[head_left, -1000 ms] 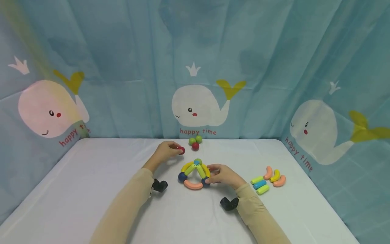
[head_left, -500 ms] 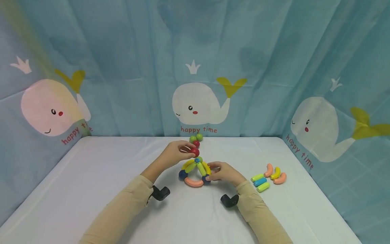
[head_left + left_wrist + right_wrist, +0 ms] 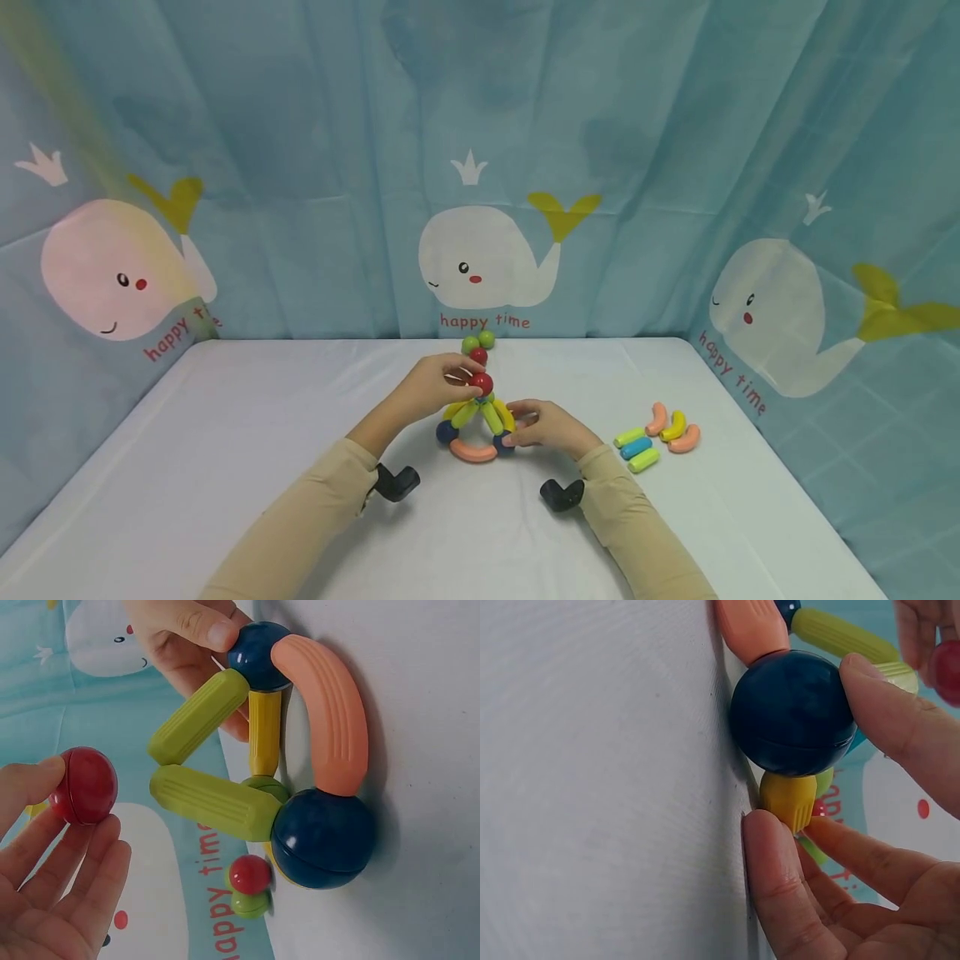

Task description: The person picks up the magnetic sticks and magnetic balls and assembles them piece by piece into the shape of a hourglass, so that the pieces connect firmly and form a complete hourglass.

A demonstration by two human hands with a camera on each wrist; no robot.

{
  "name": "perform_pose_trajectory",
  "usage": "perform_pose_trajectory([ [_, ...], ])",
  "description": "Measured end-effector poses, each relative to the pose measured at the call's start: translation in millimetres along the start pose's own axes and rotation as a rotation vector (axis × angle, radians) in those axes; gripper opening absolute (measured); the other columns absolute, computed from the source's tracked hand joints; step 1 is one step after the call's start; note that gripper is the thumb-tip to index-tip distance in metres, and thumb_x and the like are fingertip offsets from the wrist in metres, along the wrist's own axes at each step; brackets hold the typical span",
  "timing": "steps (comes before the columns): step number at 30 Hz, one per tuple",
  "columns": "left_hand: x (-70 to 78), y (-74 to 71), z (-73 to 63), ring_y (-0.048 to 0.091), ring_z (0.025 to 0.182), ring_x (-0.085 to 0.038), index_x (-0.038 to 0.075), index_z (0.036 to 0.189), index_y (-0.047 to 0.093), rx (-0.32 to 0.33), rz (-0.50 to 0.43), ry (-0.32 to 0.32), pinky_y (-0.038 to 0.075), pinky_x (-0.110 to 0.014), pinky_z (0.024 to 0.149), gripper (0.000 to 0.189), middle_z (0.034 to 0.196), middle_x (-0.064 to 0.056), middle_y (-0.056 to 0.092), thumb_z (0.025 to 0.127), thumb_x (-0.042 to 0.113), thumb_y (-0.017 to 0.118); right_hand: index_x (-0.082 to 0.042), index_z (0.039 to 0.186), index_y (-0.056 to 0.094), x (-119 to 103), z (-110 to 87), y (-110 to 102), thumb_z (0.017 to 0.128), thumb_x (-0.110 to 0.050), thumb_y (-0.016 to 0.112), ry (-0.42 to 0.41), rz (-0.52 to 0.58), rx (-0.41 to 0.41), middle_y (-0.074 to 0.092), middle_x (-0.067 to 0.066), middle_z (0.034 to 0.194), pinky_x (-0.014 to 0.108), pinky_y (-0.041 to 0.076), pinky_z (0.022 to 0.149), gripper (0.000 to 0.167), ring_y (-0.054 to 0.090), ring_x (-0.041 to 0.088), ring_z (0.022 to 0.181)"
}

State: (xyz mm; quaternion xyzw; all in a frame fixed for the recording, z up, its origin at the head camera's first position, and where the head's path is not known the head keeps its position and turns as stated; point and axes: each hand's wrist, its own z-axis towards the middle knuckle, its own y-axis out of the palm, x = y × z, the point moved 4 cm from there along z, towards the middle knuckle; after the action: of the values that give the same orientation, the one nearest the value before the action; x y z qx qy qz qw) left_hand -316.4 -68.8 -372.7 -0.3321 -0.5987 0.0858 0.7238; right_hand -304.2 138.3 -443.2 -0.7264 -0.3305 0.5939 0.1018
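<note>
While a glossy red ball [image 3: 481, 384] is pinched by the left hand [image 3: 431, 386] just above two ribbed lime-green straight rods [image 3: 214, 802], a glossy dark-blue ball [image 3: 787, 712] at the joined frame's near right corner is pinched by the right hand [image 3: 557, 429], whose fingers are set beside a ribbed yellow curved bar [image 3: 789, 799]. By a ribbed salmon-pink curved bar [image 3: 337, 720], that corner is linked to a second dark-blue ball [image 3: 322, 838] on the white cloth-covered worktop [image 3: 225, 433]. Behind the frame, another red ball [image 3: 478, 356] and two lime-green balls [image 3: 487, 339] are clustered; loose straight rods [image 3: 636, 448] and loose curved bars [image 3: 685, 439] are grouped to the right.
</note>
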Motion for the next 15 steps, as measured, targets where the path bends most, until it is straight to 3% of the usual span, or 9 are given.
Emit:
perform_pose_trajectory([
  [6, 0.3, 0.7, -1.3, 0.068, 0.106, -0.024, 0.013, 0.114, 0.071, 0.001, 0.012, 0.022, 0.060, -0.035, 0.087, 0.028, 0.114, -0.007, 0.070, 0.087, 0.018, 0.077, -0.011, 0.138, 0.058, 1.1, 0.1, -0.2, 0.080, -0.027, 0.084, -0.006, -0.001, -0.014, 0.061, 0.007, 0.136, 0.039, 0.056, 0.092, 0.066, 0.062, 0.019, 0.113],
  [15, -4.4, 6.4, 0.7, 0.068, 0.107, -0.025, 0.014, 0.115, 0.072, -0.017, 0.028, -0.009, 0.061, -0.035, 0.085, 0.029, 0.115, -0.005, 0.070, 0.086, 0.014, 0.077, -0.010, 0.139, 0.057, -0.7, -0.5, -0.4, 0.080, -0.026, 0.083, -0.016, 0.003, -0.023, 0.061, 0.008, 0.136, 0.036, 0.056, 0.090, 0.066, 0.062, 0.018, 0.110],
])
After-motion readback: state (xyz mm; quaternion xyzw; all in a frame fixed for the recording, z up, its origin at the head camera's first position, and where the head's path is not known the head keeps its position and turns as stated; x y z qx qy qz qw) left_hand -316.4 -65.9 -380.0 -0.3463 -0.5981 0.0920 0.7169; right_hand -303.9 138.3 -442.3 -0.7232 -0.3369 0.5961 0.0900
